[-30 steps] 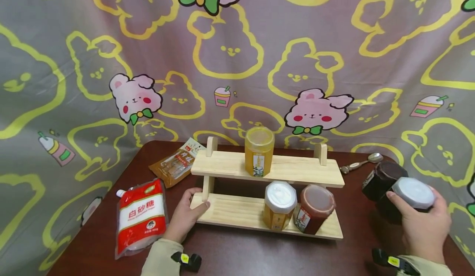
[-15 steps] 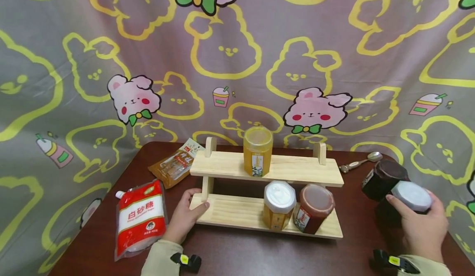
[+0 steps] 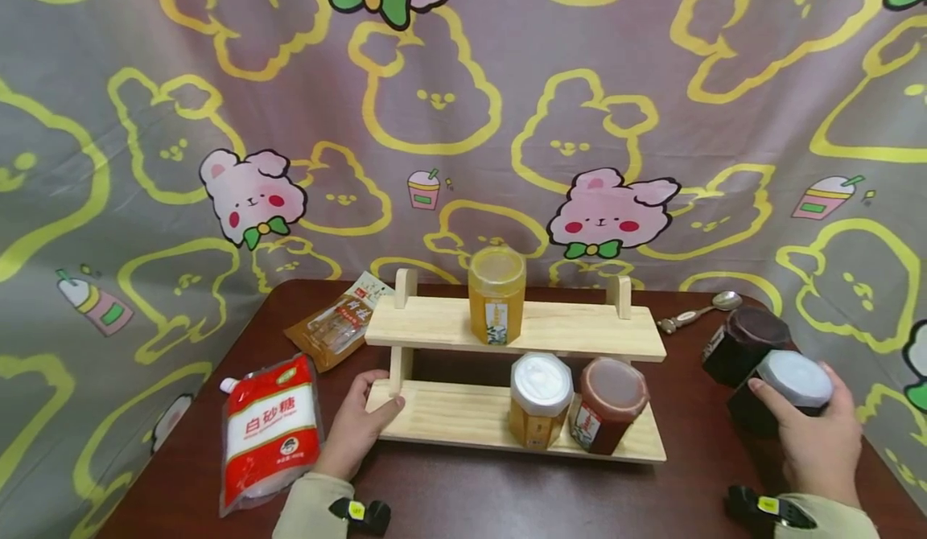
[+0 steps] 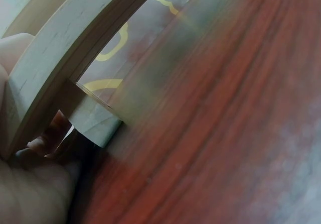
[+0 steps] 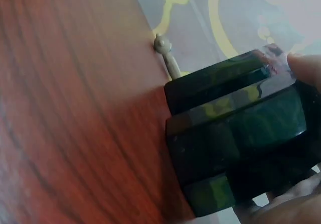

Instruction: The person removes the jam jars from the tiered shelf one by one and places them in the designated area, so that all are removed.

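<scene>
At the left end of a two-tier wooden shelf point(image 3: 449, 410), my left hand point(image 3: 356, 426) grips the lower board, thumb on top and fingers behind. On the right, my right hand point(image 3: 826, 442) holds a dark jar with a whitish lid point(image 3: 797, 378), fingers round its upper part. In the right wrist view this dark jar point(image 5: 235, 138) stands upright on the table, close beside another dark jar point(image 3: 746, 342). A yellow jar point(image 3: 496, 302) sits on the upper board. The lower board carries an amber jar with a white lid point(image 3: 539, 398) and a reddish jar point(image 3: 608, 406).
A red-and-white sugar pouch point(image 3: 271, 434) lies left of the shelf. Behind it is a brown packet point(image 3: 336, 326). A spoon point(image 3: 698, 311) lies at the back right. The patterned curtain point(image 3: 463, 121) hangs right behind the brown table point(image 3: 507, 495).
The head view has shifted slightly, so everything appears a little further left. Both hands keep their holds; the jars and shelf stay in the same arrangement.
</scene>
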Tool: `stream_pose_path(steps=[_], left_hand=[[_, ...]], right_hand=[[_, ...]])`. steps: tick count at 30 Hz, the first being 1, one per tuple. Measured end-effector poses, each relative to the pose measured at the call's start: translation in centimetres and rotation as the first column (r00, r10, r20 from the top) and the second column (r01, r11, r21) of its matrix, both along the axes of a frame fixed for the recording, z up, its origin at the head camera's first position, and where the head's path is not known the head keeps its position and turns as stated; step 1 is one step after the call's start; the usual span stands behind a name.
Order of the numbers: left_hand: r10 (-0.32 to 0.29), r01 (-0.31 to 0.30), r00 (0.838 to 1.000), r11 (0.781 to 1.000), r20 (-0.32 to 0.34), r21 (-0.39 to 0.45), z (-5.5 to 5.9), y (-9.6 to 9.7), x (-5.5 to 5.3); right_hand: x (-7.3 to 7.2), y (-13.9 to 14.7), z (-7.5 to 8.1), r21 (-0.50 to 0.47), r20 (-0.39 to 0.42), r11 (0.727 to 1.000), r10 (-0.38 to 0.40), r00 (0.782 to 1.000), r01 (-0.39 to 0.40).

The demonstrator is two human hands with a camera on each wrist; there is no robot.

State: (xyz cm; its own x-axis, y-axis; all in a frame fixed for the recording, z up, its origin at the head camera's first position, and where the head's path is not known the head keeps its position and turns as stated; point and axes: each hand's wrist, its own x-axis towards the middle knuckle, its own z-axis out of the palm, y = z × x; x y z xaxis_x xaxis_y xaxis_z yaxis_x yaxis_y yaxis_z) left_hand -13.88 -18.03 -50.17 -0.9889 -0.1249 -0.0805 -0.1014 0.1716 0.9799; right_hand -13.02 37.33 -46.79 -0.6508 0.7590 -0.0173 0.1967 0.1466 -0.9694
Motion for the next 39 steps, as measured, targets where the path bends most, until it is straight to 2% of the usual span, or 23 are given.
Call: stream_pose_path(steps=[5, 10, 23, 39], left_hand=[[0.003, -0.003, 1.000, 1.000, -0.001, 0.000, 0.06, -0.11, 0.07], [-0.002, 0.002, 1.000, 1.000, -0.007, 0.009, 0.14, -0.11, 0.14], [-0.001, 0.001, 1.000, 1.000, -0.014, 0.019, -0.12, 0.03, -0.05], [0.003, -0.003, 1.000, 1.000, -0.018, 0.018, -0.20, 0.04, 0.02]], right_hand=[[-0.18, 0.33, -0.41, 0.033, 0.046, 0.998, 0.059, 0.997, -0.060], [-0.14, 0.46, -0.68, 0.021, 0.094, 0.997, 0.077, 0.993, -0.080], [0.01, 0.66, -0.92, 0.035, 0.103, 0.991, 0.127, 0.987, -0.131], [-0.69, 0.82, -0.64, 0.040, 0.075, 0.987, 0.155, 0.985, -0.159]])
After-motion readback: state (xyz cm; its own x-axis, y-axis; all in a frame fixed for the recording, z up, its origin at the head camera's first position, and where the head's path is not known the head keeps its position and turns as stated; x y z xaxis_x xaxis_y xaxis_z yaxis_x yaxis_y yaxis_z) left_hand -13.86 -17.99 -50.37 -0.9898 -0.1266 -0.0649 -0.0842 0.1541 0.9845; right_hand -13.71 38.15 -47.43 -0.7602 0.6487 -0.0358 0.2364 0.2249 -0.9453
